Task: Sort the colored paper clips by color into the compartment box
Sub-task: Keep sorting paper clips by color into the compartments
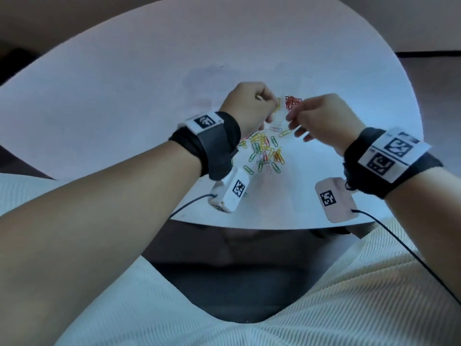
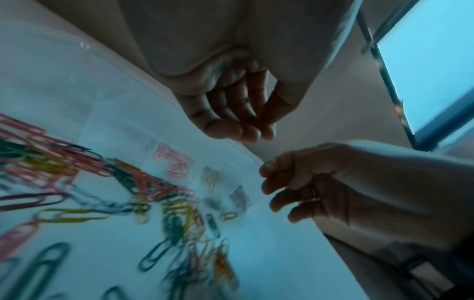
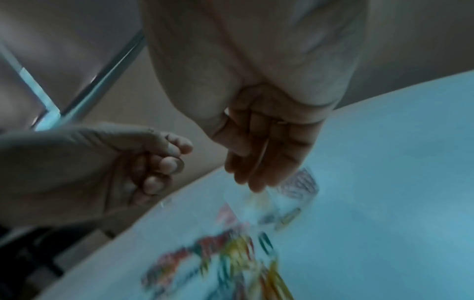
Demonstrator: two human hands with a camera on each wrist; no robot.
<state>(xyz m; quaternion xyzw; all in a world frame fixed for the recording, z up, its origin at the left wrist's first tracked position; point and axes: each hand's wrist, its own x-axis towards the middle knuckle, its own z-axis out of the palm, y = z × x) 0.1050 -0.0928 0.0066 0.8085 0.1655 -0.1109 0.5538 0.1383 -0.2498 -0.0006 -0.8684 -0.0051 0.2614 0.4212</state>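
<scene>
A loose pile of coloured paper clips (image 1: 264, 151) lies on the white table (image 1: 124, 101), blurred in the wrist views (image 2: 164, 188). Just beyond it stands the clear compartment box (image 1: 281, 113), with red clips (image 1: 293, 102) in one cell and yellow ones beside them. The left wrist view shows pink clips (image 2: 172, 160) in a cell. My left hand (image 1: 267, 113) hovers at the box's left side, fingers curled and thumb against the fingertips (image 2: 261, 123); no clip shows in it. My right hand (image 1: 295, 123) hangs over the box's right side, fingers loosely bent and apart (image 3: 246, 162), holding nothing I can see.
The table's near edge (image 1: 249, 227) runs just below my wrists. Both wrists carry black straps and white camera units with cables (image 1: 411, 255). My lap in ribbed white cloth (image 1: 324, 308) sits below the edge. A window (image 2: 431, 60) lies beyond.
</scene>
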